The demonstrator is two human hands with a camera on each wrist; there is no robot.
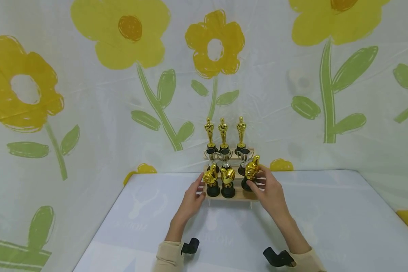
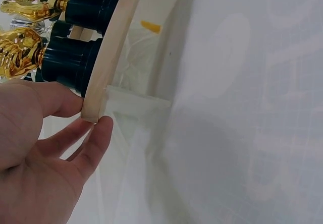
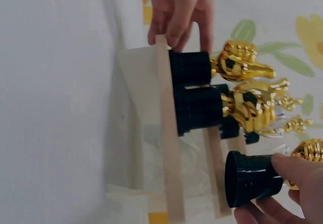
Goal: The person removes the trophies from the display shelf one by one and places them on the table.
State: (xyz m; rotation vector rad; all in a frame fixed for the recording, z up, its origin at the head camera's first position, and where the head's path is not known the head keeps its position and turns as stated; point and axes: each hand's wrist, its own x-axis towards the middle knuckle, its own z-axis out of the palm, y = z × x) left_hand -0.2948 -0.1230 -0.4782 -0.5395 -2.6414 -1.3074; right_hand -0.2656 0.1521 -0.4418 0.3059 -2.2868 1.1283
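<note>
My right hand (image 1: 271, 190) holds a gold thumbs-up trophy (image 1: 252, 168) by its black base, at the right end of the lowest step. In the right wrist view the held trophy's base (image 3: 252, 178) is off the board, its underside showing. My left hand (image 1: 192, 198) grips the left end of the tiered wooden stand (image 1: 239, 195), thumb above and fingers below the board in the left wrist view. Two more gold thumbs-up trophies, a left one (image 1: 210, 177) and a middle one (image 1: 228, 181), stand upright on that step.
Silver cups (image 1: 225, 156) line the middle step, and gold figure statuettes (image 1: 223, 132) the top step. The stand is on a pale table (image 1: 149, 211), with a flower-printed curtain (image 1: 258, 90) behind. Black wrist mounts (image 1: 277, 257) jut from both sleeves.
</note>
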